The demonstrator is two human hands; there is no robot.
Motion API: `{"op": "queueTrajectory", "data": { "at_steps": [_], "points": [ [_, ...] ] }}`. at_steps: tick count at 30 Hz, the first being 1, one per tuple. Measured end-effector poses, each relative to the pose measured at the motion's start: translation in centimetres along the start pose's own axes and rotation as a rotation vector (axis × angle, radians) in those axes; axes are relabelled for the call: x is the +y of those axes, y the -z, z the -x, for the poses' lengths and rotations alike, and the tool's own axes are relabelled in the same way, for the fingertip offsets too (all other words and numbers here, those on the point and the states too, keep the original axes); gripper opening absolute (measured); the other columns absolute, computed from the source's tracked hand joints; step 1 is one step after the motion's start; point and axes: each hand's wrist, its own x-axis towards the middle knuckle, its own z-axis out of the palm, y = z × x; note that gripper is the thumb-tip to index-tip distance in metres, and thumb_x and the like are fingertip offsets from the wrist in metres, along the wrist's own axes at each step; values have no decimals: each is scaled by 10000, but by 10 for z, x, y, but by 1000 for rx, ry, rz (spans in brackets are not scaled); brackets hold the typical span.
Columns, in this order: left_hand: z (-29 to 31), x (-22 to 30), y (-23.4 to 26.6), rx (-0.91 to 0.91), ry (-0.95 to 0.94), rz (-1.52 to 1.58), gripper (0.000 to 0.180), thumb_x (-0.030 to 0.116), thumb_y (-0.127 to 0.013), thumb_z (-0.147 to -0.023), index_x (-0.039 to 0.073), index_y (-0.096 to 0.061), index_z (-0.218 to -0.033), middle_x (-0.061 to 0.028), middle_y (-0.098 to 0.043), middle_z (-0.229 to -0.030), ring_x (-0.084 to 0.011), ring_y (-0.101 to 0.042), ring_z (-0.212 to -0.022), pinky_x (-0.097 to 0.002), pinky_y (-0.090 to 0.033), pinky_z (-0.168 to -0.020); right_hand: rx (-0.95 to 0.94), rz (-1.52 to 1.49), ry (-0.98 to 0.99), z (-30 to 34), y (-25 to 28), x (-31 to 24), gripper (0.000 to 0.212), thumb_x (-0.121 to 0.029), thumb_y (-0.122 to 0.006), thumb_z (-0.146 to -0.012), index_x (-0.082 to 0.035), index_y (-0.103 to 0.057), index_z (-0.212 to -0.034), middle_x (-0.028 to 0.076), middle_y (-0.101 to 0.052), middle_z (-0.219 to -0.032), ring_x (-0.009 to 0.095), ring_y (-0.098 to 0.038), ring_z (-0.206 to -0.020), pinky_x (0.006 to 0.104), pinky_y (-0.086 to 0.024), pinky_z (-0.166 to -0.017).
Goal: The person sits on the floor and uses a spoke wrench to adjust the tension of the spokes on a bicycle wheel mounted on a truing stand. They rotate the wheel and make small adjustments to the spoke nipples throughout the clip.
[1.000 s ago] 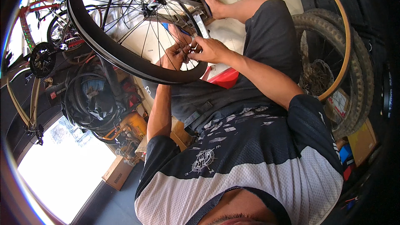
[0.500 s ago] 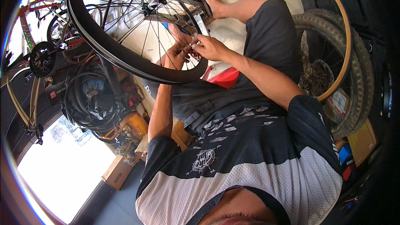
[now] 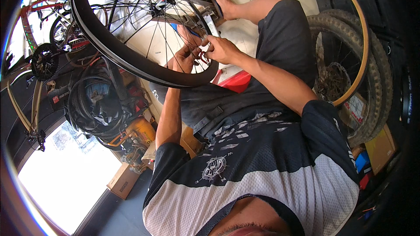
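Hands slightly farther apart

1. Right hand has parted slightly from the left hand; their fingertips bunched together a second ago
2. Red tool now shows plainly between them, near the rim's lower right edge

A bicycle workshop, judging by the spoked wheel, knobby tyres, bike frame and chainring.
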Motion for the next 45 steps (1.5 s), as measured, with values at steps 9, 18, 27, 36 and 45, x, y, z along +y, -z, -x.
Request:
{"op": "queueTrajectory", "data": {
  "at_steps": [9, 18, 27, 36, 45],
  "points": [
    [0, -4, -1, -36, 38, 105, 245, 232, -672, -1032, -2, -664, -1104, -36, -711, -902, -103, -640, -747, -259, -530, -632, 28, -77, 7, 3, 1, -1, 304, -213, -700, -854, -35, -672, -1099, 205, -750, -962, 367, -735, -921, 449, -560, -820],
    [2, 8, -1, -29, 38, 83, 236, 203, -694, -1017, -27, -672, -1064, -38, -683, -822, -96, -597, -665, -258, -485, -578, -65, 34, 36, 10, 7, -18, 477, -405, -748, -829, -14, -686, -1096, 220, -750, -989, 378, -731, -958, 455, -565, -841],
    [-2, -9, 6, -19, -43, -12, 267, 232, -706, -1013, -9, -677, -1125, -27, -687, -801, -91, -609, -680, -264, -476, -572, -58, 106, 46, 5, 11, -11, 370, -252, -704, -789, -52, -700, -1101, 211, -747, -1004, 371, -720, -965, 455, -556, -861],
    [2, 7, -6, -59, 31, 118, 226, 238, -654, -1041, 16, -652, -1085, -35, -706, -912, -130, -680, -802, -281, -545, -680, -4, -263, -53, -5, -11, 14, 356, -316, -686, -912, -10, -689, -1093, 195, -756, -981, 348, -734, -928, 437, -556, -831],
    [0, -1, 2, -41, -2, 33, 213, 218, -668, -1033, 9, -663, -1073, -40, -702, -899, -121, -661, -796, -278, -539, -679, -169, -145, -30, -5, 6, 6, 500, -486, -730, -852, -9, -779, -993, 196, -755, -887, 295, -732, -834, 409, -553, -787]
  ]
}}
